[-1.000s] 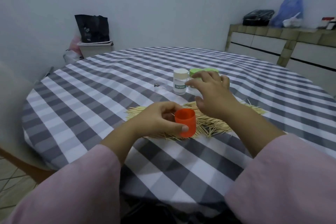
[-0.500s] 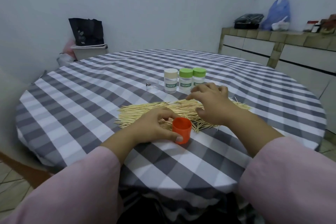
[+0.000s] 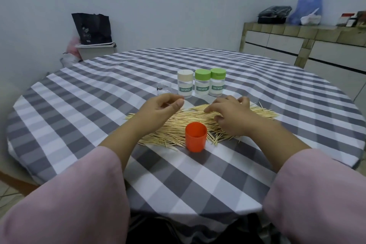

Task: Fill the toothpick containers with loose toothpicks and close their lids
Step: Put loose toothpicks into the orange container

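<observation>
Orange lid (image 3: 195, 136) stands released just before the toothpick pile (image 3: 198, 123); my left hand (image 3: 158, 110) hovers loosely curled, empty, while my right hand (image 3: 231, 115) rakes picks with relaxed fingers.

Both hands (image 3: 158, 109) (image 3: 231, 117) forward, fingers curled.

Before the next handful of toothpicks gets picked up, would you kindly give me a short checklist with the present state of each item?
1. Orange plastic cap set down, upright, open side up at the near edge of the pile: ok.
2. Left hand free of the cap: ok; whether it pinches a toothpick: cannot tell.
3. Right hand on the loose wooden toothpicks, fingers spread over them: ok.
4. Small clear open container upright behind the pile, ready to fill: ok.
5. Beige-lidded jar and two green-lidded jars lidded: ok; how full: cannot tell.
</observation>
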